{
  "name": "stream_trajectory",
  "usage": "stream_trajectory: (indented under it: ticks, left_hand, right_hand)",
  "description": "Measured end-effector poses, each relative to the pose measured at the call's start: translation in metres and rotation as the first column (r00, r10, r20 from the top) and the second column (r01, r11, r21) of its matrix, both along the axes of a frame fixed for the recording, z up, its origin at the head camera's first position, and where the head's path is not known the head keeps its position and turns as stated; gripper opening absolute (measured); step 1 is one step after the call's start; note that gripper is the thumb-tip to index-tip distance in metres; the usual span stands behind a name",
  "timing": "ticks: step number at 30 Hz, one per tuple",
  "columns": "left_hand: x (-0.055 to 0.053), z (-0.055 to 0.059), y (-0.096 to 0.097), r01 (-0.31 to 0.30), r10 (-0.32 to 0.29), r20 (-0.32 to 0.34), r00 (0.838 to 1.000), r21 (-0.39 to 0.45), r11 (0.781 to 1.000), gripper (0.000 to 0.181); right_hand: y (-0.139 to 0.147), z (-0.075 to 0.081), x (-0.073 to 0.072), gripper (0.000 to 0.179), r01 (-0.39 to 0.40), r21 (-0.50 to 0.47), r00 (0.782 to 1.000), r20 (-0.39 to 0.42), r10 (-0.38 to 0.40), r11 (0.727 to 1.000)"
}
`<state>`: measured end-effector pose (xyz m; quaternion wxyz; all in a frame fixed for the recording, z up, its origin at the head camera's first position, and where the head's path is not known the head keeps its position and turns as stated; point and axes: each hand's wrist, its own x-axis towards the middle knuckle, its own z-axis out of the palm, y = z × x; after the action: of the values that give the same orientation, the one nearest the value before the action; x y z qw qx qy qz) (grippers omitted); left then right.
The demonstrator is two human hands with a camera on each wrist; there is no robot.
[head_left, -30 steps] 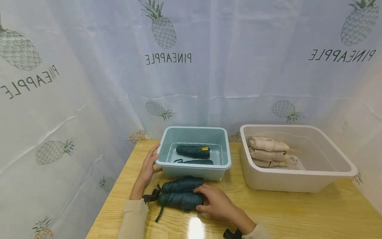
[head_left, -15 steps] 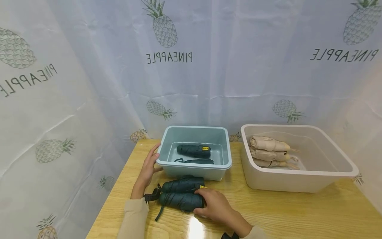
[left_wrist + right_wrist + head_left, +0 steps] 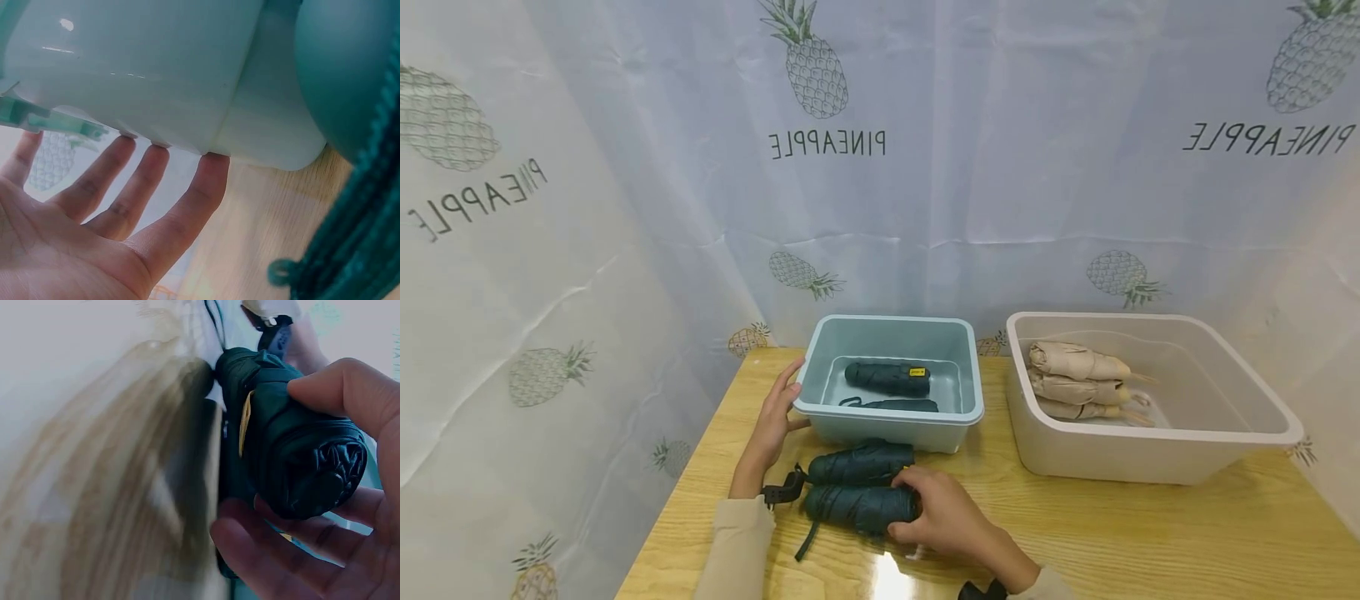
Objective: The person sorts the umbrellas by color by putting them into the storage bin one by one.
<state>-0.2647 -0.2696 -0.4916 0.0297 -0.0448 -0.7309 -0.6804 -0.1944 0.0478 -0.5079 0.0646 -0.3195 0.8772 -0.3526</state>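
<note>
In the head view my right hand (image 3: pixel 946 510) grips the near end of a dark green folded umbrella (image 3: pixel 856 508) that lies nearest me. The right wrist view shows the thumb (image 3: pixel 319 394) on one side of this umbrella and the fingers curled below its end. A second dark green folded umbrella (image 3: pixel 859 463) lies just behind it on the table. My left hand (image 3: pixel 769 425) rests with spread, fairly straight fingers against the left side of a light blue tub (image 3: pixel 887 417). From the left wrist, fingertips (image 3: pixel 215 164) touch the tub's wall.
Inside the blue tub lie two dark umbrellas, one with a yellow label (image 3: pixel 917 372). A larger cream tub (image 3: pixel 1172 454) at the right holds beige folded umbrellas (image 3: pixel 1075 362). A pineapple-print curtain (image 3: pixel 962 192) hangs behind the wooden table (image 3: pixel 1112 542).
The nearest umbrella has shifted slightly to the right in my right hand, and its strap has swung. The left hand stays against the blue tub.
</note>
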Motion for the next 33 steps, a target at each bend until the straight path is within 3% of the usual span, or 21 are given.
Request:
stream_trajectory:
  ticks: [10,19,24,33]
  left_hand:
    - [0.000,-0.002,-0.001,0.015,-0.015,0.000,1.000,0.005,1.000,0.051]
    - [-0.001,-0.002,-0.001,0.020,-0.020,0.004,1.000,0.010,1.000,0.051]
    - [-0.001,-0.002,-0.001,0.017,-0.017,0.007,1.000,0.009,1.000,0.051]
    - [-0.001,-0.001,-0.001,0.019,-0.019,0.002,1.000,0.012,1.000,0.051]
  right_hand:
    - [0.006,0.005,-0.003,0.044,0.013,-0.155,0.980,0.196,0.018,0.988]
    - [0.008,0.009,-0.005,0.041,0.086,-0.395,0.915,0.395,0.085,0.915]
    - [0.010,0.011,-0.007,0.041,0.108,-0.454,0.893,0.435,0.114,0.884]
    - [0.015,0.020,-0.008,0.043,0.110,-0.485,0.895,0.428,0.126,0.868]
